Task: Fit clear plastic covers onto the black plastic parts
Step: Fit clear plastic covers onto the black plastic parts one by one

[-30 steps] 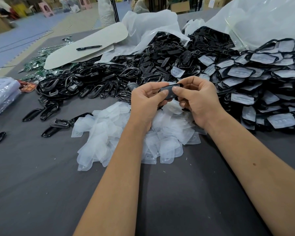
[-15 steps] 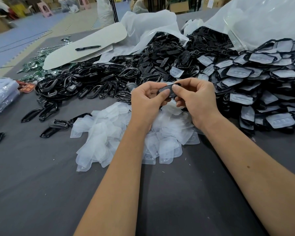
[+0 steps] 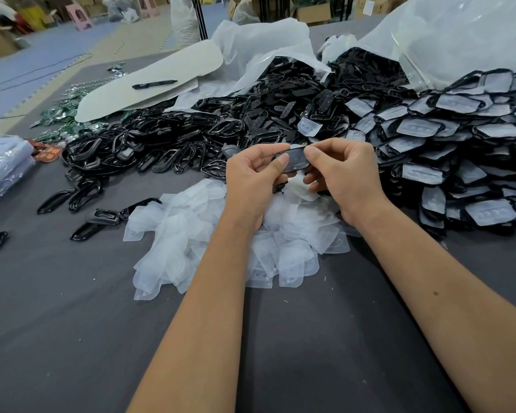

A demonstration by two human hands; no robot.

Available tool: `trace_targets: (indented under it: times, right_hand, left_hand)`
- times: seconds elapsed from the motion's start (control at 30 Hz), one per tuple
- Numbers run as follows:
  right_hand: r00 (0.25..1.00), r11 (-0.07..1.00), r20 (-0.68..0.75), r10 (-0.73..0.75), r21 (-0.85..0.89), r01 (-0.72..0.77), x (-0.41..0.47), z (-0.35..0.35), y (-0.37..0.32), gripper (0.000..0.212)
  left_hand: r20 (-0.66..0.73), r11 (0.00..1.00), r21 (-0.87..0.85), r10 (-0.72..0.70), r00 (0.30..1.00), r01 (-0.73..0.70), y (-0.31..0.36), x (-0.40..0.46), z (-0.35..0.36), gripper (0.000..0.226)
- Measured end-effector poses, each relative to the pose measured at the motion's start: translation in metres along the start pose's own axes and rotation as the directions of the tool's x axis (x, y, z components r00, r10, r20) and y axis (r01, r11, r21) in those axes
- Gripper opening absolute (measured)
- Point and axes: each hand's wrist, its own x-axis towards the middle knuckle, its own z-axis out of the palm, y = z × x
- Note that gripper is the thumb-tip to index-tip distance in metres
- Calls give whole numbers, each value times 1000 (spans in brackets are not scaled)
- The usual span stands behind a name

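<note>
Two hands (image 3: 295, 174) pinching one black part (image 3: 292, 162) above clear covers (image 3: 209, 234), black heaps (image 3: 191, 138) crowding behind.

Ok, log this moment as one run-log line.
step: fitting cover | left hand: pinches black part | right hand: pinches same part | clear cover: on part | loose covers pile: below hands
</note>
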Motion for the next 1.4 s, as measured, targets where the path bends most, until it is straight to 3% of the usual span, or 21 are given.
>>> trace_targets:
  times: [0.13, 0.23, 0.33, 0.57, 0.77, 0.83, 0.9, 0.97, 1.03, 1.1, 1.27, 1.4]
  right_hand:
    - [996, 983, 0, -94, -160, 92, 0, 0, 2, 10]
    - [973, 905, 27, -230, -361, 224, -4, 1, 2, 10]
    - [957, 852, 20, -289, -451, 267, -3, 1, 1, 9]
    - [954, 886, 8, -299, -368, 281, -6, 2, 1, 9]
    - [816, 674, 282, -505, -463, 576, -5, -2, 0, 21]
    - [797, 642, 288, -531, -477, 600, -3, -2, 1, 20]
    - [813, 679, 215, -541, -459, 573, -2, -1, 1, 14]
    - [884, 802, 110, -454, -383, 459, -2, 0, 1, 8]
    - [955, 929, 70, -288, -223, 296, -2, 0, 0, 6]
    - [986, 987, 94, -135, -79, 143, -1, -1, -2, 7]
    - [980, 961, 170, 106, 236, -144, 1, -2, -5, 16]
    - [975, 958, 203, 88, 252, -139, 1, -5, -4, 21]
  left_hand:
    - [14, 1000, 17, -10, 1000, 9, 0, 0, 0, 20]
    - [4, 999, 46, -10, 1000, 10, -1, -1, 1, 19]
    - [-1, 998, 63, 21, 1000, -21, -2, -1, 2, 11]
    - [-38, 1000, 5, -25, 999, 25, 1, -1, 2, 14]
    - [-93, 970, -170, -193, 977, 175, 9, 1, -4, 17]
    - [-55, 950, -218, -239, 969, 222, 13, 2, -6, 14]
    - [4, 929, -267, -265, 964, 257, 16, 2, -6, 29]
    - [36, 912, -314, -268, 963, 265, 17, 1, -5, 38]
    - [39, 933, -277, -229, 973, 231, 16, 0, -2, 25]
    - [40, 956, -222, -189, 981, 193, 13, -2, -1, 13]
    - [26, 957, -228, -179, 983, 181, 14, -2, -2, 10]
    - [13, 956, -240, -171, 985, 169, 12, -1, -3, 12]
